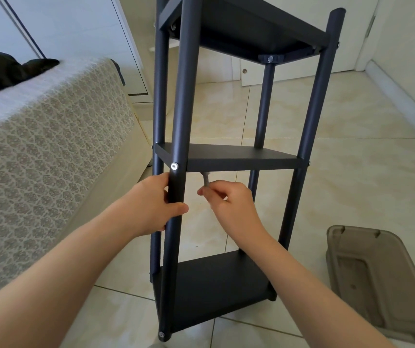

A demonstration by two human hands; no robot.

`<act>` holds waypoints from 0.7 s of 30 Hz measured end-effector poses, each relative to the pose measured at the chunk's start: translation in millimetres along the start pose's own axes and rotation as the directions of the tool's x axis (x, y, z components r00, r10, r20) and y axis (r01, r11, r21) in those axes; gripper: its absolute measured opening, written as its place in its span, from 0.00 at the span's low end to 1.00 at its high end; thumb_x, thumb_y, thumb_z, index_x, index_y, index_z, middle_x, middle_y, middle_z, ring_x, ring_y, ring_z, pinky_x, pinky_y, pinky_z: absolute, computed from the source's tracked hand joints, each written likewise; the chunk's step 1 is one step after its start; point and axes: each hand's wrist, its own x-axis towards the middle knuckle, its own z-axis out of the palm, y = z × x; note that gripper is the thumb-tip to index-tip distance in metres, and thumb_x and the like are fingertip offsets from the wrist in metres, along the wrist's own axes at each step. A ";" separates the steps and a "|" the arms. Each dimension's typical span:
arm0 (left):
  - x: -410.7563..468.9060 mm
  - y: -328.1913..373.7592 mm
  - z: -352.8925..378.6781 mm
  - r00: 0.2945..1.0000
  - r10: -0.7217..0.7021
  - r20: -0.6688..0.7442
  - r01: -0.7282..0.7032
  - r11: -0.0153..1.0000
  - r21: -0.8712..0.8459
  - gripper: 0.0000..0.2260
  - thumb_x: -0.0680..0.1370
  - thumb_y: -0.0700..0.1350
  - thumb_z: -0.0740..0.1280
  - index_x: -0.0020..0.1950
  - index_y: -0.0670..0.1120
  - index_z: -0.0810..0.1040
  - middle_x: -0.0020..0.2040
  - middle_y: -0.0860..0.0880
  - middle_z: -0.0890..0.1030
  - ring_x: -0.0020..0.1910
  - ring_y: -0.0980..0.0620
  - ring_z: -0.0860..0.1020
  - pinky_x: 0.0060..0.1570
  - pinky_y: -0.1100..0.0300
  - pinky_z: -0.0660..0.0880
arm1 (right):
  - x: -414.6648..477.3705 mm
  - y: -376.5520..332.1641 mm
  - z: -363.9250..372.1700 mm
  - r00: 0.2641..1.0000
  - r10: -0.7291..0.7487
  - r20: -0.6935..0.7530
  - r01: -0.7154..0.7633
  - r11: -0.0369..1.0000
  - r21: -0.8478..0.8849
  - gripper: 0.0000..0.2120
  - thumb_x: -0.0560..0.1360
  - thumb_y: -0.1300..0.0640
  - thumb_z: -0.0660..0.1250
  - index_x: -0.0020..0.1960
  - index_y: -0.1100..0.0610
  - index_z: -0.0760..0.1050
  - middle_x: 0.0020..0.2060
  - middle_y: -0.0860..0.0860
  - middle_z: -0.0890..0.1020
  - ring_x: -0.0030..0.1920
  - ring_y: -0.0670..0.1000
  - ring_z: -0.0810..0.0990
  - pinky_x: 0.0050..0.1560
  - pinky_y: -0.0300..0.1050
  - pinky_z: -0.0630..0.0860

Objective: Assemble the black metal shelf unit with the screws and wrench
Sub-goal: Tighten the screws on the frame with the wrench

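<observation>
My left grip [155, 204] wraps the front post [180, 96] below the middle shelf [239, 159]. My right grip [229, 202] pinches the wrench [205, 179] beneath it.

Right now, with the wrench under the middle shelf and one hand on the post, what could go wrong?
1. The right hand pinches the wrench only by its end, and its tip is hidden under the middle shelf; it may slip off the fastener.
2. Only the left hand gripping the front post steadies the shelf unit; wrench force could twist or tip it.
</observation>
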 end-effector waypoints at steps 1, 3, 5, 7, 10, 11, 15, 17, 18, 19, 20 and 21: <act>-0.1 -0.2 -0.2 1.000 -0.002 -0.001 0.002 1.000 -0.003 0.25 0.77 0.43 0.73 0.72 0.47 0.69 0.61 0.45 0.80 0.55 0.45 0.81 0.49 0.47 0.83 | -1.6 -1.0 -2.1 1.000 -0.002 0.014 0.002 1.000 -0.011 0.09 0.79 0.57 0.65 0.50 0.56 0.84 0.37 0.41 0.81 0.43 0.38 0.78 0.40 0.21 0.69; 0.3 -0.1 -0.1 1.000 -0.006 -0.003 0.006 1.000 -0.006 0.25 0.77 0.42 0.73 0.72 0.46 0.69 0.61 0.44 0.80 0.56 0.44 0.81 0.50 0.46 0.83 | -4.6 -3.6 -4.9 0.999 0.002 0.048 0.000 0.999 -0.048 0.09 0.80 0.57 0.65 0.50 0.56 0.84 0.37 0.41 0.81 0.44 0.43 0.79 0.40 0.22 0.71; 0.5 1.2 0.6 1.000 -0.010 -0.002 0.010 1.000 -0.012 0.26 0.77 0.42 0.73 0.72 0.46 0.69 0.62 0.44 0.80 0.56 0.43 0.81 0.51 0.45 0.83 | -6.8 -7.0 -7.6 0.998 -0.004 0.070 0.010 0.996 -0.086 0.09 0.80 0.56 0.65 0.50 0.55 0.85 0.38 0.44 0.83 0.43 0.46 0.79 0.39 0.24 0.72; 0.5 2.7 1.2 1.000 -0.012 0.001 0.012 1.000 -0.014 0.26 0.77 0.42 0.73 0.73 0.46 0.69 0.62 0.43 0.80 0.56 0.43 0.81 0.51 0.45 0.83 | -7.6 -11.1 -11.5 0.996 -0.030 0.085 0.039 0.993 -0.109 0.09 0.80 0.58 0.65 0.49 0.57 0.85 0.36 0.43 0.82 0.40 0.44 0.79 0.36 0.27 0.72; 0.8 4.2 1.8 1.000 -0.010 0.007 0.010 1.000 -0.017 0.25 0.77 0.41 0.73 0.71 0.45 0.70 0.61 0.43 0.80 0.55 0.43 0.81 0.50 0.45 0.83 | -6.0 -15.2 -17.0 0.994 -0.032 0.105 0.046 0.991 -0.126 0.10 0.79 0.60 0.65 0.48 0.59 0.85 0.31 0.38 0.77 0.32 0.38 0.76 0.31 0.27 0.69; 1.0 4.6 2.1 1.000 -0.009 0.008 0.009 1.000 -0.016 0.24 0.77 0.41 0.73 0.71 0.45 0.70 0.61 0.43 0.80 0.55 0.43 0.81 0.50 0.45 0.83 | -5.4 -16.7 -17.9 0.994 -0.024 0.111 0.038 0.990 -0.132 0.10 0.79 0.60 0.65 0.48 0.59 0.85 0.31 0.39 0.77 0.30 0.38 0.75 0.30 0.27 0.68; 2.1 5.8 2.1 1.000 -0.008 0.007 0.008 1.000 0.017 0.24 0.77 0.42 0.73 0.71 0.46 0.70 0.61 0.44 0.79 0.54 0.44 0.81 0.49 0.47 0.83 | -3.1 -23.3 -17.4 0.993 -0.006 0.120 0.024 0.988 -0.152 0.10 0.79 0.60 0.64 0.48 0.59 0.84 0.31 0.42 0.78 0.30 0.40 0.75 0.30 0.27 0.69; 2.5 6.2 2.2 1.000 -0.012 0.009 0.012 1.000 0.018 0.25 0.76 0.42 0.73 0.72 0.46 0.69 0.62 0.43 0.79 0.55 0.43 0.81 0.48 0.47 0.83 | -2.1 -25.5 -16.2 0.992 0.005 0.122 0.015 0.987 -0.159 0.09 0.80 0.60 0.64 0.49 0.59 0.84 0.31 0.42 0.77 0.30 0.40 0.75 0.30 0.26 0.68; 2.6 6.7 2.4 1.000 -0.011 0.010 0.011 1.000 0.023 0.26 0.76 0.42 0.73 0.72 0.46 0.69 0.63 0.43 0.79 0.55 0.43 0.81 0.48 0.47 0.83 | -1.8 -26.3 -15.6 0.992 0.006 0.123 0.014 0.987 -0.161 0.09 0.80 0.60 0.64 0.49 0.59 0.84 0.31 0.41 0.76 0.30 0.39 0.75 0.30 0.25 0.67; 3.0 7.1 2.6 1.000 -0.011 0.010 0.010 0.999 0.030 0.26 0.76 0.42 0.73 0.72 0.46 0.69 0.63 0.43 0.79 0.56 0.43 0.81 0.48 0.47 0.84 | -1.8 -27.3 -14.6 0.993 0.002 0.116 0.017 0.986 -0.164 0.09 0.80 0.60 0.64 0.50 0.59 0.84 0.31 0.40 0.75 0.31 0.39 0.75 0.31 0.23 0.66; 3.2 7.3 2.4 1.000 -0.011 0.009 0.011 0.999 0.033 0.26 0.76 0.42 0.73 0.72 0.46 0.69 0.63 0.43 0.79 0.55 0.43 0.81 0.48 0.47 0.84 | -1.5 -28.2 -13.3 0.995 -0.006 0.100 0.023 0.986 -0.167 0.09 0.80 0.60 0.64 0.50 0.59 0.84 0.32 0.39 0.75 0.32 0.39 0.75 0.32 0.21 0.66; 3.5 7.6 2.4 1.000 -0.012 0.007 0.012 0.999 0.030 0.26 0.76 0.42 0.73 0.72 0.46 0.69 0.63 0.43 0.79 0.55 0.43 0.81 0.48 0.47 0.84 | -0.8 -29.5 -12.1 0.997 -0.016 0.081 0.030 0.985 -0.167 0.09 0.80 0.60 0.64 0.51 0.59 0.84 0.33 0.39 0.75 0.33 0.40 0.75 0.34 0.20 0.66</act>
